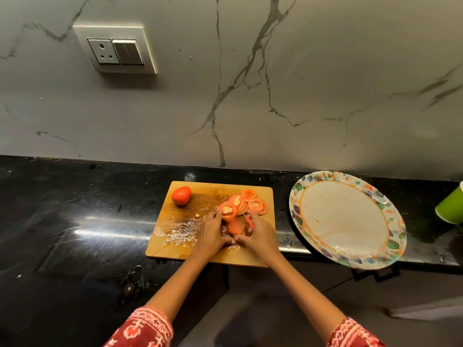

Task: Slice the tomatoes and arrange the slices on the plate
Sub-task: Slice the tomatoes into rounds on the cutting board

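A wooden cutting board lies on the black counter. One whole tomato sits at its far left corner. Several tomato slices lie overlapping at its far right. My left hand and my right hand meet near the board's front, around a cut tomato piece. The left hand's fingers curl on that piece and reach the nearest slice. In my right hand is a small knife with a red handle; most of its blade is hidden. The patterned plate to the right holds no slices.
Wet juice and seeds cover the board's left half. The plate hangs partly over the counter's front edge. A green cup stands at the far right edge. The marble wall with a socket panel rises behind the counter.
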{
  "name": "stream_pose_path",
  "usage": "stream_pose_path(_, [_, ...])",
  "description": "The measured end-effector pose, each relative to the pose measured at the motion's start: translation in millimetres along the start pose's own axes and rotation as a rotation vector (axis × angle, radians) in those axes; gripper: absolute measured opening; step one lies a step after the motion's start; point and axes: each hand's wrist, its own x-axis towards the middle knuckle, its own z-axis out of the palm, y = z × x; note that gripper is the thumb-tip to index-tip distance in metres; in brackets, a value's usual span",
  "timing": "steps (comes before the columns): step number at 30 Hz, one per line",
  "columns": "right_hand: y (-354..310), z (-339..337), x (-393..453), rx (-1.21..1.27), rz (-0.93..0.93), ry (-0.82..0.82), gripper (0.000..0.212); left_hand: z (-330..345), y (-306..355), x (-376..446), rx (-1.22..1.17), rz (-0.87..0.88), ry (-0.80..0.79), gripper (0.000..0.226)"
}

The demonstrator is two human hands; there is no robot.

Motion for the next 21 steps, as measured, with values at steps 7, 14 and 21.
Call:
stream_pose_path(7, [0.7,-19.7,24.8,0.004,0.039,0.133,0.039,9.2,18.4,20.9,-0.126,0.059,0.002,0.078])
stream_pose_path(14, [-2.0,-31.2,34.1,0.015,0.119,0.107,0.014,-3.5,23.3,21.2,-0.295,0.091,0.024,0.07])
stream_pose_path(21, [-13.6,-13.8,18.4,0.035,0.085,0.209,0.015,-31.9,-34.3,-4.3,-0.198,-0.022,0.269,0.038])
